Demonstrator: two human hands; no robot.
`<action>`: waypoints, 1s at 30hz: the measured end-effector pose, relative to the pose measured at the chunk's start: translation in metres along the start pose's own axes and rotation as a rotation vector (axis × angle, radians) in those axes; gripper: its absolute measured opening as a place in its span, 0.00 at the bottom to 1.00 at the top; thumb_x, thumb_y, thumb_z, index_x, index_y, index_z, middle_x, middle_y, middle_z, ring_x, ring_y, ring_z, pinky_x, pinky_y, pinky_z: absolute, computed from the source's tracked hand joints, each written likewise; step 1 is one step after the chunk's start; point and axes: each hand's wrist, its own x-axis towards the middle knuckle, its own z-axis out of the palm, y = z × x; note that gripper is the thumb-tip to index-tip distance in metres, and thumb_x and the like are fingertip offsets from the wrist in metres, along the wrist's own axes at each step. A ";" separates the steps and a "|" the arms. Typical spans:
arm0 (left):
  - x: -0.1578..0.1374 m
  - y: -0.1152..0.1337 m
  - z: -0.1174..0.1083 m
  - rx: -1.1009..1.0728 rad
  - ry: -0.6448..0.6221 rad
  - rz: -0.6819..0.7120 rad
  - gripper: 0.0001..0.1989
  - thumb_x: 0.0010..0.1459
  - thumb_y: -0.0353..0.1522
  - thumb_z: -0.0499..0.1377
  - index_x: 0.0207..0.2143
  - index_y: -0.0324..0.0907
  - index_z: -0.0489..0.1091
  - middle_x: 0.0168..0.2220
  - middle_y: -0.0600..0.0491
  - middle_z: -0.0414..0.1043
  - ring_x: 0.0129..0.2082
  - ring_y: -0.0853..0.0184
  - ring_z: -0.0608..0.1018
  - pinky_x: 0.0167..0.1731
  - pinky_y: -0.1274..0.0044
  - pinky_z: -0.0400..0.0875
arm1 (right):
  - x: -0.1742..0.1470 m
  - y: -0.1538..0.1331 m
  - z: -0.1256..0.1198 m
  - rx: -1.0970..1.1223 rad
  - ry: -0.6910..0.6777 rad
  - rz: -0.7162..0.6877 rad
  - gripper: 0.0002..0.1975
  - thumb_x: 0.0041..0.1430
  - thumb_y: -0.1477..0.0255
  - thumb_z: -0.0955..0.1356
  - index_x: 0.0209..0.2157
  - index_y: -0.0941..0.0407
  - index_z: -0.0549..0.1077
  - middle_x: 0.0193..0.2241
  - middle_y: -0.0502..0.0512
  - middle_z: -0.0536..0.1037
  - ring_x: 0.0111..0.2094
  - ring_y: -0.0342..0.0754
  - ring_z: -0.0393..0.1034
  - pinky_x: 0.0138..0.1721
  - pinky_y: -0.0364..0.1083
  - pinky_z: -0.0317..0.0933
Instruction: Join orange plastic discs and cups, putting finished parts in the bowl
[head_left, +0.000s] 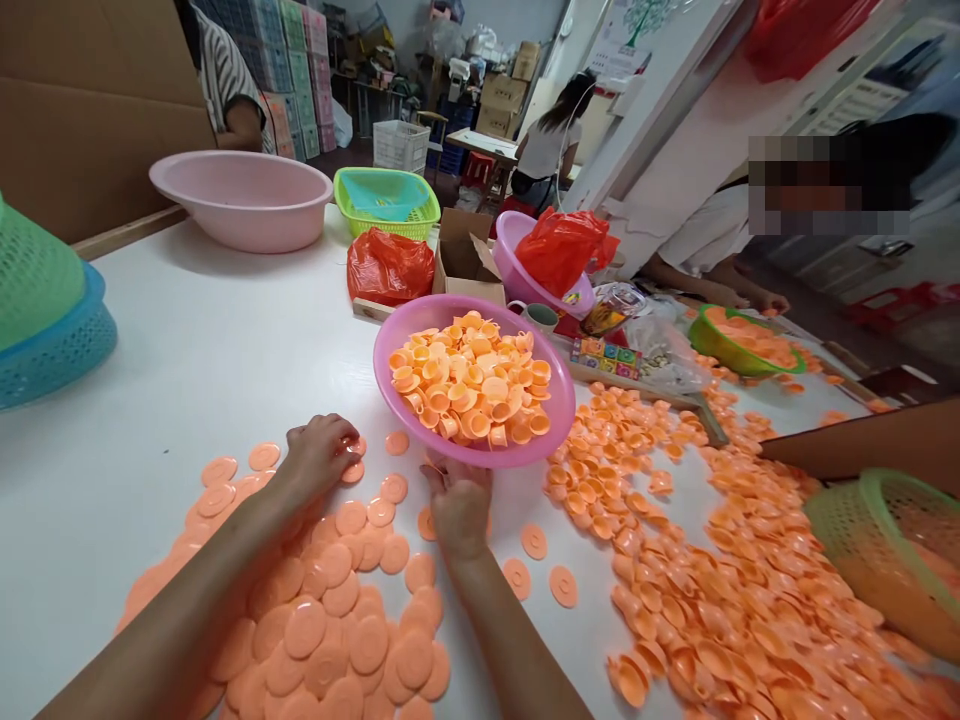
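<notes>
My left hand (319, 455) is closed, its fingertips pinched on a small orange plastic saucer (358, 445) at the edge of a wide spread of flat orange saucers (367, 643). Just in front of the pink bowl (474, 458), my right hand (460, 505) has its fingers curled together by the near rim. Whatever those fingers hold is hidden. Small orange toy cups (480, 385) are heaped inside that bowl. A few loose saucers (534, 541) lie to the right of my right wrist.
Many orange cup-like pieces (750, 570) cover the table's right side, beside a green basket (870, 540). Behind stand a red bag (390, 266), an open carton (469, 255) and a large pale pink basin (244, 200). A co-worker's hands (742, 295) are by a green bowl (742, 340).
</notes>
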 end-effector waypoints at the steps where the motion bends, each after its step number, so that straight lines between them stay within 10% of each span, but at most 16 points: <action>1: -0.004 -0.003 -0.004 -0.011 -0.002 -0.026 0.11 0.51 0.31 0.58 0.38 0.46 0.74 0.39 0.52 0.76 0.45 0.58 0.73 0.46 0.66 0.60 | -0.002 0.006 -0.006 -0.046 -0.005 -0.050 0.06 0.61 0.69 0.68 0.31 0.54 0.76 0.29 0.57 0.79 0.40 0.56 0.70 0.49 0.55 0.57; 13: 0.035 -0.001 0.007 -0.212 0.023 -0.051 0.10 0.54 0.32 0.57 0.35 0.45 0.78 0.35 0.54 0.79 0.36 0.65 0.78 0.37 0.76 0.69 | -0.009 0.044 -0.051 -0.185 -0.047 -0.139 0.11 0.65 0.74 0.63 0.36 0.55 0.79 0.37 0.58 0.80 0.44 0.56 0.68 0.48 0.54 0.59; 20: 0.028 -0.010 0.010 -0.046 0.102 0.002 0.12 0.60 0.33 0.54 0.37 0.45 0.78 0.39 0.48 0.76 0.43 0.58 0.75 0.43 0.69 0.64 | 0.007 -0.012 0.003 -0.178 -0.169 -0.230 0.17 0.64 0.78 0.61 0.51 0.55 0.74 0.46 0.61 0.77 0.49 0.56 0.67 0.53 0.54 0.58; 30: 0.014 -0.002 0.014 -0.016 0.060 0.181 0.06 0.55 0.27 0.58 0.29 0.44 0.74 0.31 0.54 0.77 0.36 0.64 0.74 0.44 0.67 0.57 | 0.018 -0.041 0.030 -0.138 -0.131 -0.059 0.09 0.63 0.73 0.65 0.30 0.54 0.75 0.28 0.53 0.76 0.33 0.51 0.68 0.38 0.48 0.59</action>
